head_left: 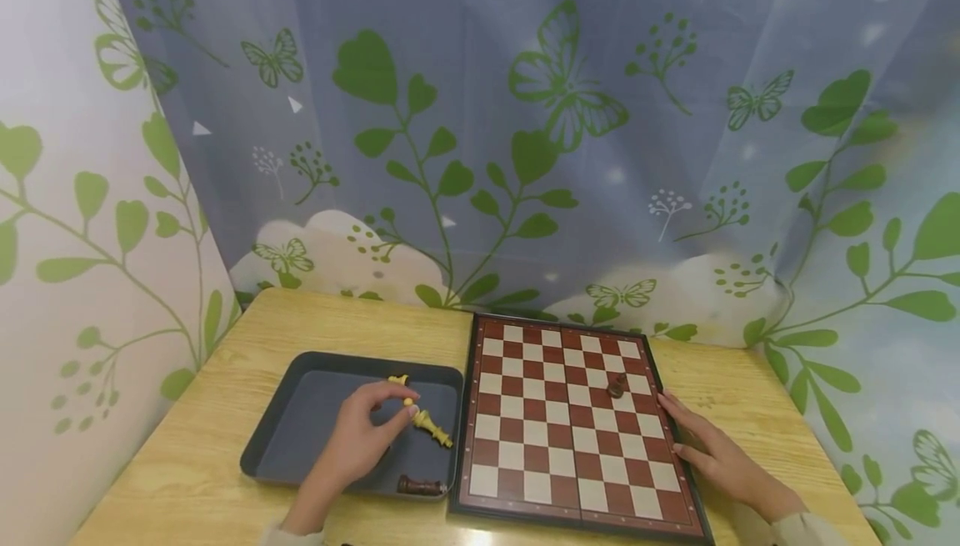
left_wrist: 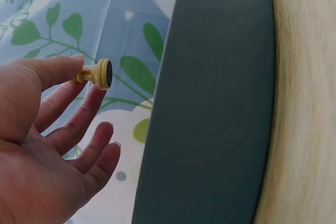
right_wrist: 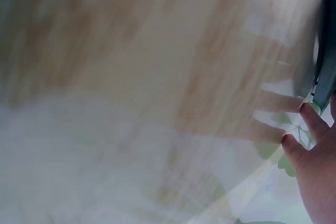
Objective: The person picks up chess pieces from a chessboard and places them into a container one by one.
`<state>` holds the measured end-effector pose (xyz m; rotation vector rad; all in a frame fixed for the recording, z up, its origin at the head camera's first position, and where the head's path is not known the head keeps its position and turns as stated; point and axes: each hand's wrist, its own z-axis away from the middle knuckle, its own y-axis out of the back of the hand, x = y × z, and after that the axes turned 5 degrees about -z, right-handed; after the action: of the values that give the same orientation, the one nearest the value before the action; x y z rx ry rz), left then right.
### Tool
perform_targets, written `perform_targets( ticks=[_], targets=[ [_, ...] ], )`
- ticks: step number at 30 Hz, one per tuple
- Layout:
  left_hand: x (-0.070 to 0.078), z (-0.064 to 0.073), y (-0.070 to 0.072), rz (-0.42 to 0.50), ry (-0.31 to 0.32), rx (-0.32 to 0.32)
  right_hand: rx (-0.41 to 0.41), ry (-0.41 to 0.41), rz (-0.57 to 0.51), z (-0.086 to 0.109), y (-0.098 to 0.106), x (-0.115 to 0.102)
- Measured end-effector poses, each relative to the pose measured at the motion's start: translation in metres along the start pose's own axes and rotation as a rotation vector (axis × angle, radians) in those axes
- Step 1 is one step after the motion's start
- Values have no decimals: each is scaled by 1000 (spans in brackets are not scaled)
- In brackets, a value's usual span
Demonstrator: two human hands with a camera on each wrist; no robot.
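Observation:
Over the dark tray (head_left: 300, 413), my left hand (head_left: 363, 433) pinches a small pale yellow chess piece (left_wrist: 100, 73) between thumb and fingertips. The left wrist view shows its round dark base, while the fingers hide its top. Below that hand, a longer yellow chess piece (head_left: 435, 429) lies on its side in the tray. Another yellow piece (head_left: 397, 379) is partly hidden behind the fingers. A dark brown chess piece (head_left: 420, 486) lies near the tray's front edge. My right hand (head_left: 716, 454) touches the right edge of the chessboard (head_left: 525, 446) with extended fingers.
One dark reddish piece (head_left: 617, 386) is on the board's right half. Tray and board sit side by side on a light wooden table (head_left: 187, 454). A curtain (head_left: 480, 137) printed with leaves and butterflies hangs behind the table and along its sides.

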<state>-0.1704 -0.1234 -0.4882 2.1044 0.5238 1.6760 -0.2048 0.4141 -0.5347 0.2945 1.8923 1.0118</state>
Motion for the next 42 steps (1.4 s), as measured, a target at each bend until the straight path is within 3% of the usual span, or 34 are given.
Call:
perform_targets(
  ticks=[10,19,42],
  targets=[
    [-2,10,-5,-16,49,52,4,7,1,0,-1,2],
    [-7,11,-9,-5,78,59,2,-3,1,-1,-2,2],
    [-8,11,-16,-11,40,63,14,14,9,0,-1,3]
  ],
)
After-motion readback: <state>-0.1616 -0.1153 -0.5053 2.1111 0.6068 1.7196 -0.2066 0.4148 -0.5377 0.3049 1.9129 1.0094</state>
